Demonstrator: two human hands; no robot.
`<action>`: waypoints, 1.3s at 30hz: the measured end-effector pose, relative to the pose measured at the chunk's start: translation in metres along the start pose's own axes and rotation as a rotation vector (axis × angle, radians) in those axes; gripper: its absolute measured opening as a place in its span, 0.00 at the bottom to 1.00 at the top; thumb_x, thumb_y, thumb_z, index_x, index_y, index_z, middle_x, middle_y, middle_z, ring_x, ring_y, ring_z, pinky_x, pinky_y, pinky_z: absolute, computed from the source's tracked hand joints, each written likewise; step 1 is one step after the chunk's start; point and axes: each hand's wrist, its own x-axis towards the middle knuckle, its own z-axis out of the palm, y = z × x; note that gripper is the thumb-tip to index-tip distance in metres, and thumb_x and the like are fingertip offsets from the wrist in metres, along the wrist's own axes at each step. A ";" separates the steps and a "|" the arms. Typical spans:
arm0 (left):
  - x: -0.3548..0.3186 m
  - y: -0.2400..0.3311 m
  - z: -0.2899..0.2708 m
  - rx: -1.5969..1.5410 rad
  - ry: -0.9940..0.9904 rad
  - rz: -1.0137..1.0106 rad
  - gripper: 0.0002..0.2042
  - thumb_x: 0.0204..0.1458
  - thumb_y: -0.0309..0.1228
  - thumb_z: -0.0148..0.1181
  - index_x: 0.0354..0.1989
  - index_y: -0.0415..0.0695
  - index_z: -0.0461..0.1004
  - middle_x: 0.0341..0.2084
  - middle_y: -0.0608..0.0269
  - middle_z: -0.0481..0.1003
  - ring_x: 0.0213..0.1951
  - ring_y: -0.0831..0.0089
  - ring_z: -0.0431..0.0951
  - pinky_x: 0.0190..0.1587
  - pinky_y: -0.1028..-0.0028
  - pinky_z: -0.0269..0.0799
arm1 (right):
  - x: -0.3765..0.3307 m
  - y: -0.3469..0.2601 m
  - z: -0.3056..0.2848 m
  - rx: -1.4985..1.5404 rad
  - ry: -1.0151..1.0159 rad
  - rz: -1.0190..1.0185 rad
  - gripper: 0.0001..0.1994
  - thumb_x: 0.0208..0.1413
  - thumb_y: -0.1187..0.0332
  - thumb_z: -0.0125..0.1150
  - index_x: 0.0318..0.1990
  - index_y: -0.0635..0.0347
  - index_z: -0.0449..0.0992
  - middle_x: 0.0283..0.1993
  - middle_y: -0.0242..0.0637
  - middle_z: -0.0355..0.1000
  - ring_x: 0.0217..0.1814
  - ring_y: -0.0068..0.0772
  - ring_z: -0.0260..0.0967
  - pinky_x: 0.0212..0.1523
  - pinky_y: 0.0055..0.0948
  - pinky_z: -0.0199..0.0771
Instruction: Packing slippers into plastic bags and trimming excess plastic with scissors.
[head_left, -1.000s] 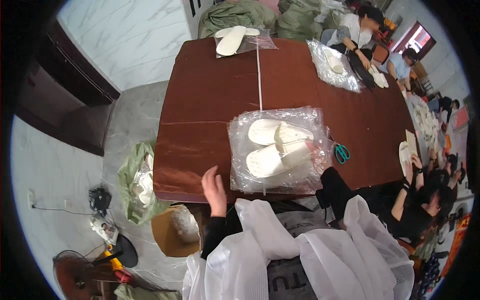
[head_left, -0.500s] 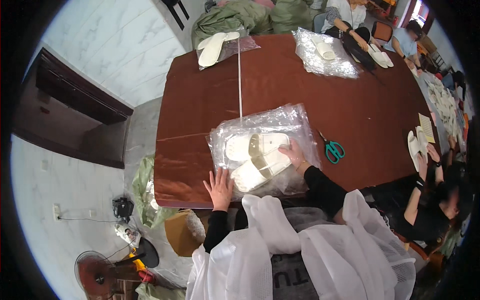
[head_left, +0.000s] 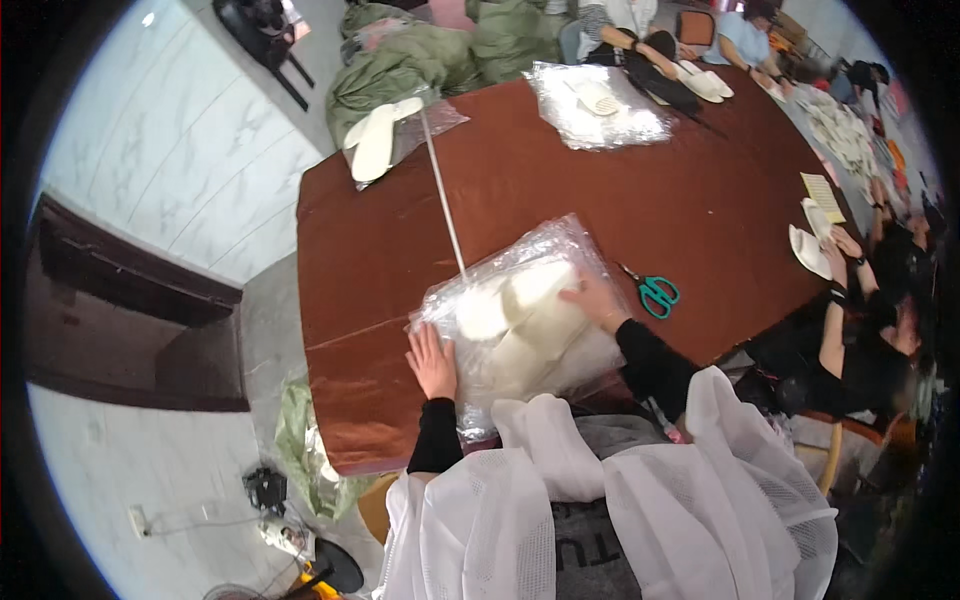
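A pair of white open-toe slippers (head_left: 545,285) lies on a stack of clear plastic bags (head_left: 565,238) near the table's front edge. The slippers look hazy, and I cannot tell whether this is film over them or motion. My left hand (head_left: 433,362) lies flat with fingers spread on the left edge of the bags. At the slippers' right end is my right hand (head_left: 598,300), smeared by motion; its grip on anything is unclear. Teal-handled scissors (head_left: 658,295) rest on the table just right of it.
The brown-covered table (head_left: 370,260) also bears bagged slippers (head_left: 374,145) at the far left and more bags with a slipper (head_left: 597,98) at the back. At right, another person's hands (head_left: 838,250) touch slippers. Green sacks (head_left: 400,80) are piled behind.
My right hand has blurred into motion beside the slippers, which now look hazier and less sharply outlined. My left hand stays at the bags' left edge. The whole view has turned somewhat.
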 end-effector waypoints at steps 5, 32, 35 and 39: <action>0.001 0.028 0.011 0.059 0.064 0.050 0.29 0.62 0.43 0.44 0.70 0.49 0.52 0.72 0.68 0.46 0.72 0.59 0.43 0.70 0.51 0.38 | -0.005 0.072 -0.166 -0.028 0.393 0.216 0.21 0.45 0.64 0.71 0.43 0.67 0.72 0.39 0.41 0.75 0.38 0.30 0.74 0.39 0.32 0.75; 0.003 0.006 0.011 -0.047 0.068 0.043 0.30 0.60 0.42 0.49 0.70 0.49 0.51 0.71 0.67 0.48 0.72 0.58 0.43 0.69 0.47 0.37 | -0.030 -0.007 -0.018 -0.484 -0.002 0.228 0.22 0.53 0.53 0.61 0.44 0.64 0.71 0.45 0.54 0.74 0.48 0.57 0.72 0.48 0.44 0.70; 0.006 -0.001 0.001 -0.188 0.000 0.032 0.28 0.57 0.38 0.54 0.67 0.50 0.57 0.70 0.66 0.50 0.72 0.58 0.44 0.68 0.45 0.38 | -0.035 -0.011 -0.047 -0.266 0.133 0.211 0.15 0.55 0.58 0.59 0.39 0.62 0.75 0.42 0.48 0.74 0.47 0.55 0.72 0.49 0.43 0.70; 0.003 0.020 -0.019 -0.211 0.236 0.105 0.19 0.51 0.30 0.60 0.54 0.49 0.71 0.63 0.61 0.62 0.68 0.57 0.54 0.65 0.44 0.47 | -0.057 0.024 -0.106 -0.722 0.289 0.103 0.18 0.52 0.69 0.60 0.51 0.60 0.71 0.51 0.50 0.69 0.55 0.53 0.65 0.55 0.43 0.67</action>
